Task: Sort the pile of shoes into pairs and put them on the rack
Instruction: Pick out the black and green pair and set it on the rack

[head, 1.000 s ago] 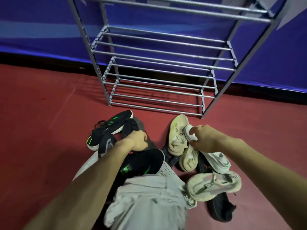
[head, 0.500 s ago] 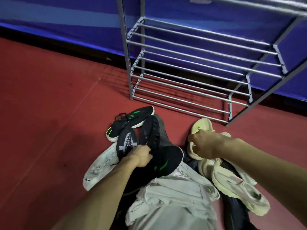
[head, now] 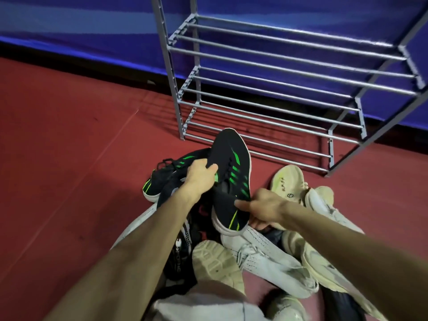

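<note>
A black sneaker with green stripes (head: 231,179) is lifted above the shoe pile, toe pointing toward the rack. My left hand (head: 200,176) grips its upper near the laces. My right hand (head: 264,208) holds its heel end from the right. Its matching black and green sneaker (head: 162,177) lies on the floor just left of it, partly behind my left hand. The grey metal shoe rack (head: 289,98) stands ahead with bare tiers.
Cream sneakers (head: 289,184) lie to the right on the red floor. White knit sneakers (head: 266,258) and other dark shoes (head: 199,223) lie under my arms. My knee in light trousers (head: 208,306) fills the bottom edge. A blue wall runs behind the rack.
My left hand lifted the black and green sneaker out of the pile. My right hand let go of the cream shoe and moved left to take the black sneaker's heel.
</note>
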Tool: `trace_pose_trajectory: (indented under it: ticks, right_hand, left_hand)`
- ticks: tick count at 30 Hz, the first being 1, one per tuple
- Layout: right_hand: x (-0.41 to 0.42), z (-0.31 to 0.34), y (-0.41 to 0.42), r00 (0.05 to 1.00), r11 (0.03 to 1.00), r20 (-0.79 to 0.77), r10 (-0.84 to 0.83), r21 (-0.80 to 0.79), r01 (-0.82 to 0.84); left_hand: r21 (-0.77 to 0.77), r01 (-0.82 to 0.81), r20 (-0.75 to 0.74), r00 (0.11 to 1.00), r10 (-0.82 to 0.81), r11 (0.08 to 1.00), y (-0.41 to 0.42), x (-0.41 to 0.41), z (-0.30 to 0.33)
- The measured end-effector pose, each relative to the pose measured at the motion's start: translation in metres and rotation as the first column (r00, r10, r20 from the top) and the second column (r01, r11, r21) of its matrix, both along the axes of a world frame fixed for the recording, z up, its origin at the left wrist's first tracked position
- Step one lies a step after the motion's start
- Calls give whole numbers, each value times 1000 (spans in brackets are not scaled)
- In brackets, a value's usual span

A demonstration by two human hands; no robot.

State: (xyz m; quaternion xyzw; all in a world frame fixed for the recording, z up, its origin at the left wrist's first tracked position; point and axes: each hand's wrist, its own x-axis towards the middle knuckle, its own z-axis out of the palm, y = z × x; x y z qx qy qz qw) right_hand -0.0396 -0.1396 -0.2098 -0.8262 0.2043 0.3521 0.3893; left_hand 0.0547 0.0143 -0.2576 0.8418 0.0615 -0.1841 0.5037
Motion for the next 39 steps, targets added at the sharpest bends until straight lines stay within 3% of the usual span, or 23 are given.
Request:
trace_pose_trajectory:
  ticks: [5, 8, 11, 13, 15, 20, 23, 25, 28, 32, 39]
  right_hand:
    - [7, -14, -1, 984, 974, 172, -35, -215, 72]
    - [17, -17, -5, 960, 945, 254, -117, -270, 186]
    - [20, -16, -6, 946, 920, 303, -116, -327, 218]
    - [18, -13, -8, 945, 914, 313, -98, -346, 210]
    - [12, -14, -12, 951, 921, 300, -78, -342, 184]
    - [5, -19, -25, 974, 948, 223, -42, -298, 109]
    - [7, -20, -26, 976, 945, 216, -12, -317, 82]
    - [11, -26, -27, 970, 940, 232, -73, -310, 145]
    - [18, -32, -28, 952, 920, 261, -157, -312, 238]
    - [26, -25, -33, 917, 860, 299, -265, -356, 365]
    - [28, -11, -82, 850, 783, 309, -427, -343, 518]
  left_hand:
    - [-118, -100, -231, 970, 71, 988, 14, 11, -11]
    - [208, -150, -35, 986, 160, 967, 34, 22, -26]
    - [557, -146, 137, 987, 82, 818, 56, 30, -43]
    - [660, -147, 161, 986, 52, 737, 68, 36, -51]
    - [713, -129, 94, 992, 88, 689, 80, 45, -59]
    - [711, -19, -174, 964, 202, 703, 109, 56, -77]
    - [780, 66, -168, 980, 107, 622, 120, 58, -74]
    - [769, 99, -154, 988, 33, 632, 127, 63, -66]
    - [794, 129, -88, 991, -98, 594, 124, 69, -41]
    - [851, 45, 91, 969, -231, 523, 100, 70, 4]
    - [770, -102, 344, 898, -275, 629, 21, 66, 63]
